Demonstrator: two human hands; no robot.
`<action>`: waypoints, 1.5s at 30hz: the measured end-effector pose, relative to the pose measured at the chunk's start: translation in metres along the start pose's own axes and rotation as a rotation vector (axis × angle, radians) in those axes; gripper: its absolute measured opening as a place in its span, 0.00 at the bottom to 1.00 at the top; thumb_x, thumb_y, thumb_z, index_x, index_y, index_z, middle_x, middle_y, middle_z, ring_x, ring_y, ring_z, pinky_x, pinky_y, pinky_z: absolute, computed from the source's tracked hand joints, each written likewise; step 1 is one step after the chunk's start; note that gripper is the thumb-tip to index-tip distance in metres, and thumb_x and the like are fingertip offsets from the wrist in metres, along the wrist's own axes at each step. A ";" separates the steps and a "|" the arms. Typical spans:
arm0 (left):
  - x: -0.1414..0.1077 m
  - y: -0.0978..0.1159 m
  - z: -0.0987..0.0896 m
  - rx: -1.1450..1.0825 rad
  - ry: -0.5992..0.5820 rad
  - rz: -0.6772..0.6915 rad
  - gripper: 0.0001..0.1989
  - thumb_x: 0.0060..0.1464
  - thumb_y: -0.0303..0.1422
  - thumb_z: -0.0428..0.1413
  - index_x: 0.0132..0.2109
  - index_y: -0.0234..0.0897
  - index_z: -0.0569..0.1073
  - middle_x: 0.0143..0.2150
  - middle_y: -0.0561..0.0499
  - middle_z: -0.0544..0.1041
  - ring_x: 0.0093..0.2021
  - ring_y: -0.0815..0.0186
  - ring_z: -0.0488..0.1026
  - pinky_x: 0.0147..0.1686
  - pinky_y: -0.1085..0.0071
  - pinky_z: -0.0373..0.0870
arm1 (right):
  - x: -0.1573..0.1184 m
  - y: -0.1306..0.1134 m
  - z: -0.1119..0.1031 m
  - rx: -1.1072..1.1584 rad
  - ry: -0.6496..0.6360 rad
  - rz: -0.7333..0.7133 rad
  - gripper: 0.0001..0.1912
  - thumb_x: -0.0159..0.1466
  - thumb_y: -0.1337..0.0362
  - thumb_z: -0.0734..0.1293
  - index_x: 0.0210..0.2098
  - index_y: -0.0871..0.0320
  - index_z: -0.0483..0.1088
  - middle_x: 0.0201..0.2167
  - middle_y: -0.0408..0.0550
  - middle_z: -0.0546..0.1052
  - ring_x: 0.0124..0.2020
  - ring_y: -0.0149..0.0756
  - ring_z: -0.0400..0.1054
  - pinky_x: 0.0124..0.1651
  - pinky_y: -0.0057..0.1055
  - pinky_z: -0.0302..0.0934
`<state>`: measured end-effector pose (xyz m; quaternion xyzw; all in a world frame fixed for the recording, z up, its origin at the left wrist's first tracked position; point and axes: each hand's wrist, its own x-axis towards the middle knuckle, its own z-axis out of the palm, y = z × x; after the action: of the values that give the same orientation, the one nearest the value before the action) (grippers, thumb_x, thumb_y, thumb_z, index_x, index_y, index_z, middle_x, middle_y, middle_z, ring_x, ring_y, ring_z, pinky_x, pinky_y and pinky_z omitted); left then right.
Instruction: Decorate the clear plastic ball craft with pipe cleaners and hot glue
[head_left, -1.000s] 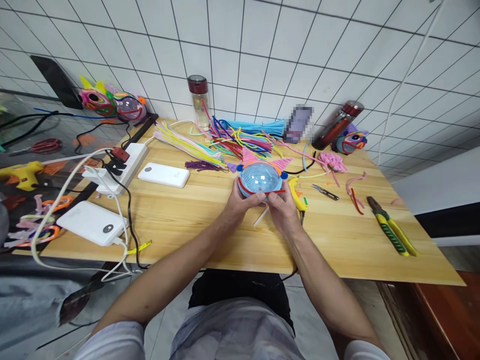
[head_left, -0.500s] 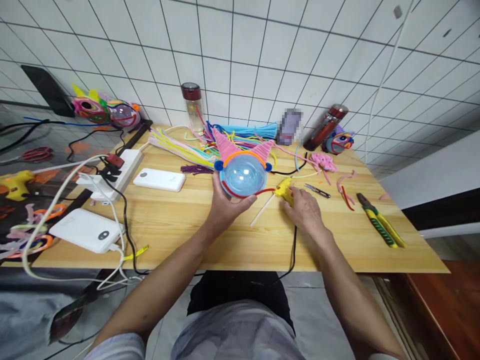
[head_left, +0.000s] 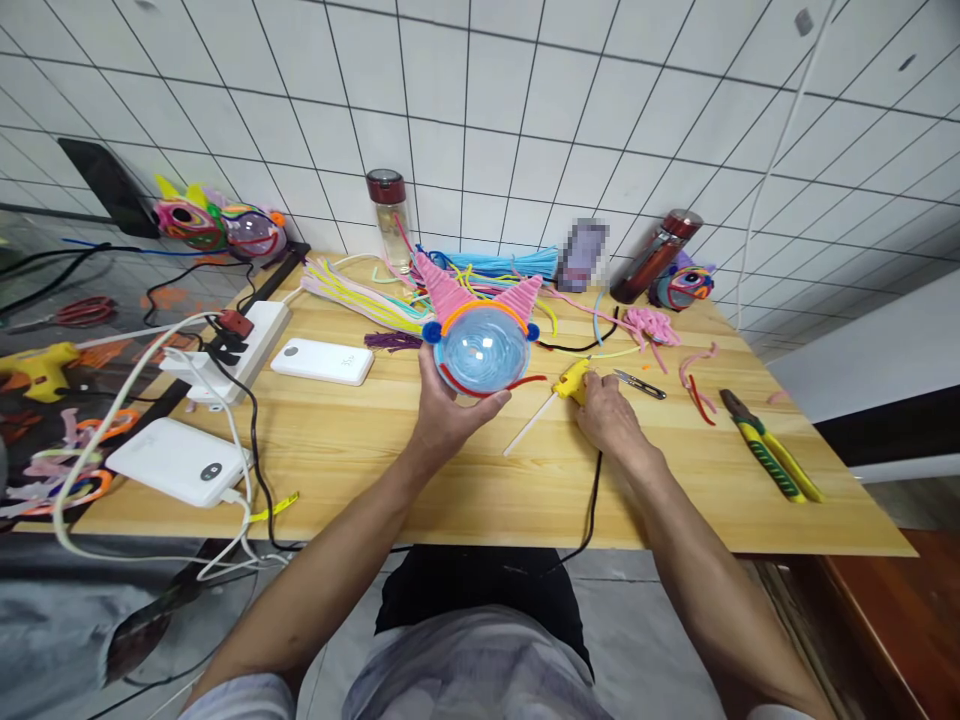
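Observation:
My left hand (head_left: 448,408) is closed round the lower left of a clear bluish ball ornament (head_left: 484,348). Two pointed pink pipe-cleaner ears, an orange band and dark blue pompoms at both sides decorate it. A red pipe cleaner (head_left: 529,381) runs along its lower edge, with one end sticking out to the right. My right hand (head_left: 609,412) has its fingers wrapped round the handle of a yellow glue gun (head_left: 571,379) lying on the table. A white glue stick (head_left: 531,424) protrudes from the gun's back.
Bundled pipe cleaners (head_left: 495,262) lie behind the ornament. Snips (head_left: 639,384) and pliers (head_left: 772,450) are on the right. Power banks (head_left: 322,361) and a power strip (head_left: 251,350) with tangled cables occupy the left. Two bottles (head_left: 388,215) and similar finished ornaments (head_left: 681,284) stand near the wall.
The view has shifted slightly. My right hand's fingers have drawn in round the glue gun's handle. My left hand still holds the ornament in nearly the same place.

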<state>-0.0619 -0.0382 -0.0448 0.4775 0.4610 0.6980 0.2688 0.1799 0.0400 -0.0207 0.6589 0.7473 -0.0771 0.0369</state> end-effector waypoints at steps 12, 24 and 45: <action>0.013 0.009 -0.004 -0.137 0.049 -0.042 0.62 0.42 0.57 0.79 0.75 0.46 0.56 0.68 0.38 0.74 0.70 0.48 0.75 0.72 0.50 0.73 | -0.024 0.045 -0.002 0.836 0.621 -0.050 0.16 0.62 0.53 0.73 0.45 0.55 0.78 0.38 0.51 0.80 0.39 0.49 0.76 0.47 0.48 0.76; 0.015 0.005 -0.009 -0.177 0.034 -0.129 0.62 0.39 0.54 0.80 0.72 0.46 0.56 0.70 0.36 0.73 0.68 0.48 0.77 0.69 0.52 0.76 | -0.048 0.012 0.000 1.132 0.186 -0.747 0.11 0.77 0.55 0.70 0.53 0.50 0.82 0.49 0.52 0.85 0.41 0.43 0.80 0.45 0.42 0.77; 0.011 0.005 -0.010 -0.194 -0.096 -0.167 0.58 0.41 0.56 0.79 0.71 0.44 0.59 0.69 0.36 0.76 0.69 0.45 0.77 0.68 0.48 0.77 | -0.050 0.019 0.010 1.181 0.001 -0.774 0.10 0.76 0.54 0.71 0.51 0.52 0.81 0.43 0.52 0.83 0.32 0.38 0.72 0.36 0.36 0.71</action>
<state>-0.0748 -0.0350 -0.0370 0.4423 0.4161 0.6908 0.3925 0.2047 -0.0081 -0.0243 0.2556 0.7612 -0.4769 -0.3575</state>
